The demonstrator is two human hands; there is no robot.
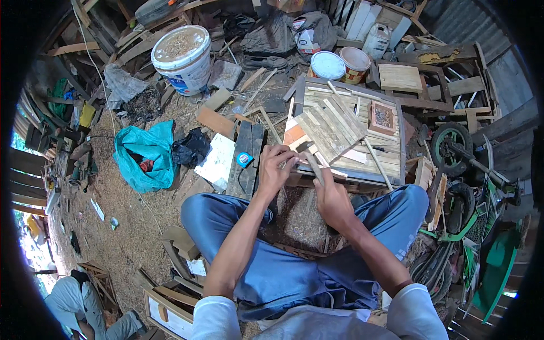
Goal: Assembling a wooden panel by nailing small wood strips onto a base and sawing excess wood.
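Note:
My right hand [331,198] is wrapped round the wooden handle of a hammer [314,166]. The dark hammer head lies just beyond my left fingertips. My left hand [276,168] is closed in a pinch at the near left edge of a slatted wooden panel [374,156]; whatever is between its fingers is too small to make out. Over that panel lies a smaller board of joined wooden strips [333,127], set at an angle. A small wooden box of nails or screws [382,118] rests on the panel's right side. Thin wooden sticks lie around the board.
A blue tape measure [244,159] sits on a dark plank to the left, near a teal sack [144,156]. White buckets [181,59] stand at the back. At the right is a green motorbike [479,218]. Another person [85,309] is at the lower left. Sawdust covers the floor.

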